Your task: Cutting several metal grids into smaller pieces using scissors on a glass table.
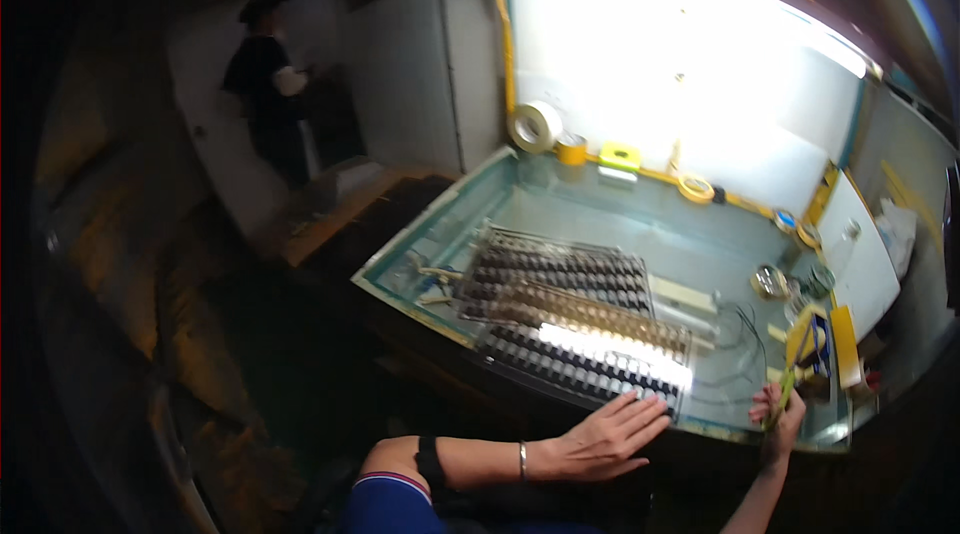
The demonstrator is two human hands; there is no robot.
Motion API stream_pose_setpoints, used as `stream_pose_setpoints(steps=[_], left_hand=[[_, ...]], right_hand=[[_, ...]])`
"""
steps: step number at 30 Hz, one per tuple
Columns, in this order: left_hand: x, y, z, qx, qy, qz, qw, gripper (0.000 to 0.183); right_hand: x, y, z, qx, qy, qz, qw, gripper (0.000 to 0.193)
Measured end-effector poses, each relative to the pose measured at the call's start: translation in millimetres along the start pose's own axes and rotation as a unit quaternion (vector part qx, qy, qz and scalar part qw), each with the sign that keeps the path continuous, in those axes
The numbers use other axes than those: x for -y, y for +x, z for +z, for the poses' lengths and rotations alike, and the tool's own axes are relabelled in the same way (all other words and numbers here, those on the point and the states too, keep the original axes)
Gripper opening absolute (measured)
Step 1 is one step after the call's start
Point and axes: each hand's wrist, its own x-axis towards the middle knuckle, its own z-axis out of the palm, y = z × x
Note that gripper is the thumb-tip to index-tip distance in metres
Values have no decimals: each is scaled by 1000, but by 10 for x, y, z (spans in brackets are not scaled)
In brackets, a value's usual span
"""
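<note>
My left hand [607, 437] lies with its fingers stretched out flat, the tips at the near right edge of a panel [560, 362] patterned with rows of dark and light squares. A strip of bright glare crosses that panel. Behind it rests a similar dark-and-light panel [555, 269], with a clear brownish strip [600, 314] slanting between them. At the right, my right hand [783, 416] is closed around a slim yellow-green tool [784, 394] that points upward; its exact kind is too blurred to tell.
The panels lie on a glass-topped table [660, 214] under a bright lamp. Tape rolls [536, 127] and a yellow-green box [620, 155] line the back. Yellow holders [847, 346] and a white board [860, 264] stand right. A person [270, 89] stands far left.
</note>
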Motion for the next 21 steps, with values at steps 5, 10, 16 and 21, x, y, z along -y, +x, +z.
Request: stream_pose_setpoints(steps=[5, 10, 16, 21], left_hand=[[-166, -69, -22, -54, -71, 119, 989, 33], [-139, -128, 324, 142, -558, -379, 724, 26], [-99, 119, 309, 29, -737, -490, 464, 64], [-188, 223, 304, -40, -689, -507, 517, 42]], right_hand=[[8, 33, 161, 14, -8, 4, 1000, 28], [120, -329, 131, -18, 160, -38, 986, 24], [296, -978, 128, 102, 158, 20, 982, 36], [89, -1292, 188, 154, 191, 83, 966, 57]])
